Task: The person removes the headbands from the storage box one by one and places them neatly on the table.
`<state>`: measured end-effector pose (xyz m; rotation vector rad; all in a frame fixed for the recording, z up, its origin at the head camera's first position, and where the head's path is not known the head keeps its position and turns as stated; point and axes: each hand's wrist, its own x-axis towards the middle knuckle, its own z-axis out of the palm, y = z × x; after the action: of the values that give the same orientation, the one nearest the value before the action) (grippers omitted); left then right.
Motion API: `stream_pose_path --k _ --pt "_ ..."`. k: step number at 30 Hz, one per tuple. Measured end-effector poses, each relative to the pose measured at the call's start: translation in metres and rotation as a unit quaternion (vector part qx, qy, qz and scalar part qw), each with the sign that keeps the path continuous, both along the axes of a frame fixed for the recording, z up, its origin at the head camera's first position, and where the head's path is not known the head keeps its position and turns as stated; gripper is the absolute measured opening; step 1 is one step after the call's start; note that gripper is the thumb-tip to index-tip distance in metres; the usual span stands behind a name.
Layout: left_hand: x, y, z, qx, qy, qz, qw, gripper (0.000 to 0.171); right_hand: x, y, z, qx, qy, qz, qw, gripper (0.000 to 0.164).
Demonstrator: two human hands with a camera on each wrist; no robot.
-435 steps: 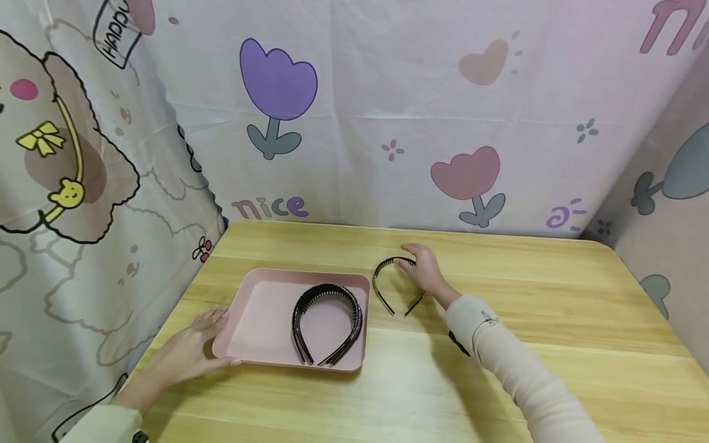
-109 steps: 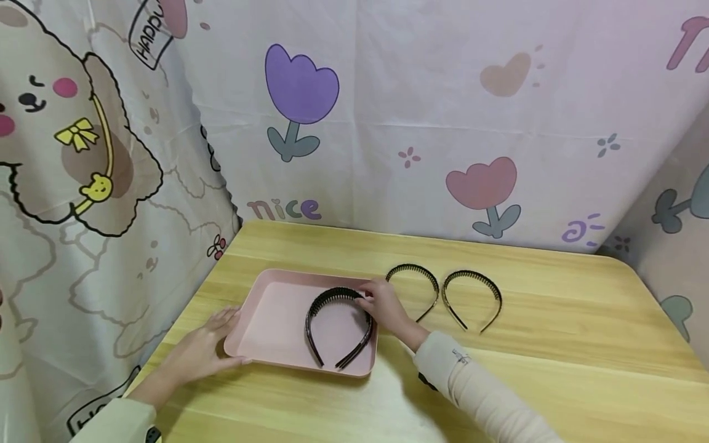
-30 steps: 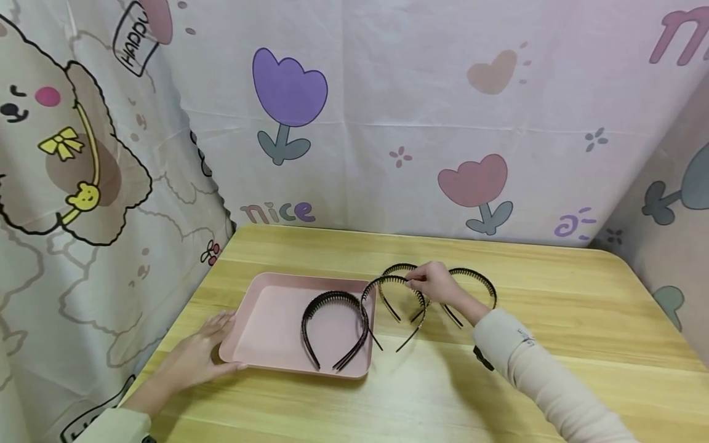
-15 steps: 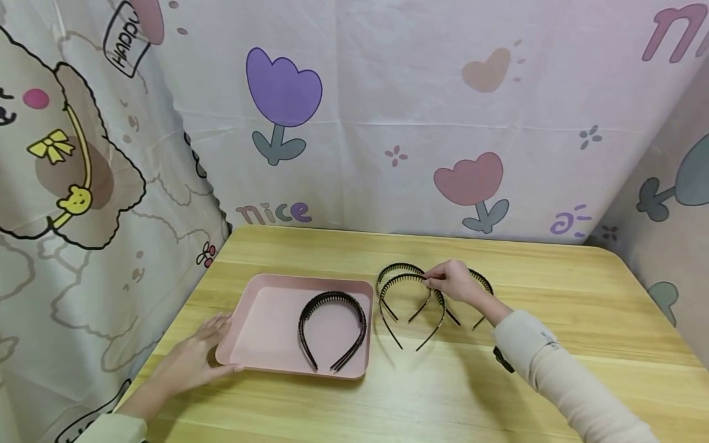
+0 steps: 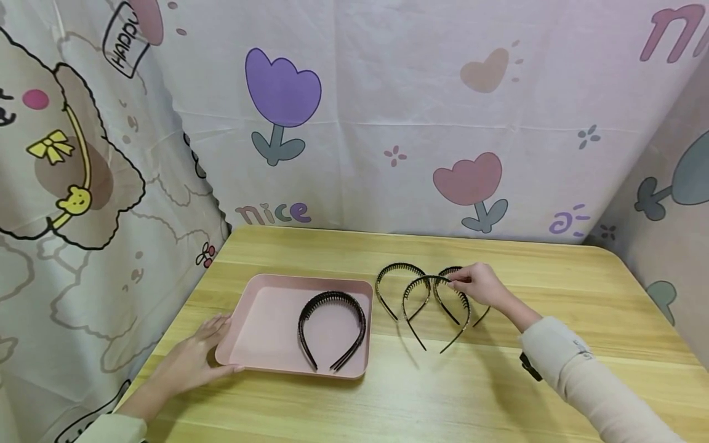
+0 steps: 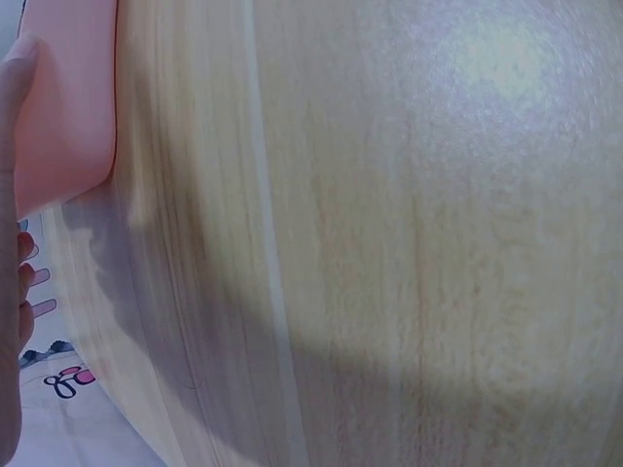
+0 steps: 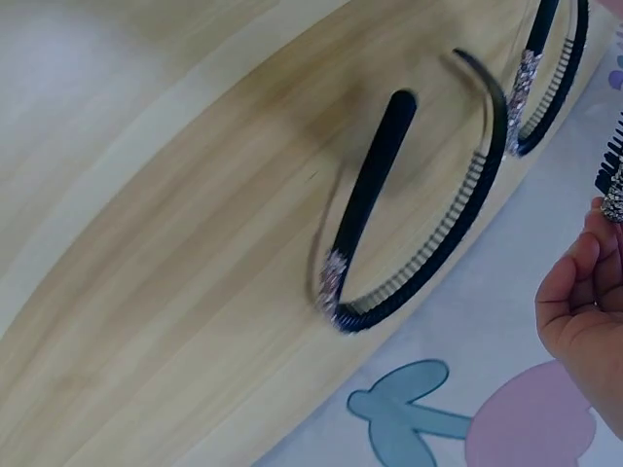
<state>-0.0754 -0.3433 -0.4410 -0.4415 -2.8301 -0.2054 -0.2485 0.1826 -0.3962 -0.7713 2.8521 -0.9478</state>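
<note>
My right hand (image 5: 483, 288) pinches the top of a thin black toothed headband (image 5: 405, 298), its two ends pointing toward me over the table. In the right wrist view, the fingers (image 7: 582, 258) grip a glittery part at the right edge. Two similar headbands lie behind it, one at left (image 5: 378, 284) and another at right (image 5: 446, 312) partly covered by the hand. My left hand (image 5: 191, 357) rests at the left end of a pink tray (image 5: 266, 326), thumb along the near wall, fingers extended by the left rim. Several nested black headbands (image 5: 332, 296) lie in the tray's right half.
The wooden table (image 5: 532, 283) extends to the right and front of the tray. A printed cloth (image 5: 365, 178) hangs behind the table's back edge, with more printed cloth (image 5: 111, 203) along the left side.
My right hand has carried a headband from the tray rightward, in front of the two lying on the table. Earlier, fewer headbands lay there. The left hand has stayed at the tray.
</note>
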Motion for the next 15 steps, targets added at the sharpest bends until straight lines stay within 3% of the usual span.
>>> stream_pose_path --k 15 --pt "0.0 0.0 -0.002 0.007 0.023 -0.012 0.9996 0.088 -0.002 0.045 -0.002 0.021 0.037 -0.028 0.999 0.014"
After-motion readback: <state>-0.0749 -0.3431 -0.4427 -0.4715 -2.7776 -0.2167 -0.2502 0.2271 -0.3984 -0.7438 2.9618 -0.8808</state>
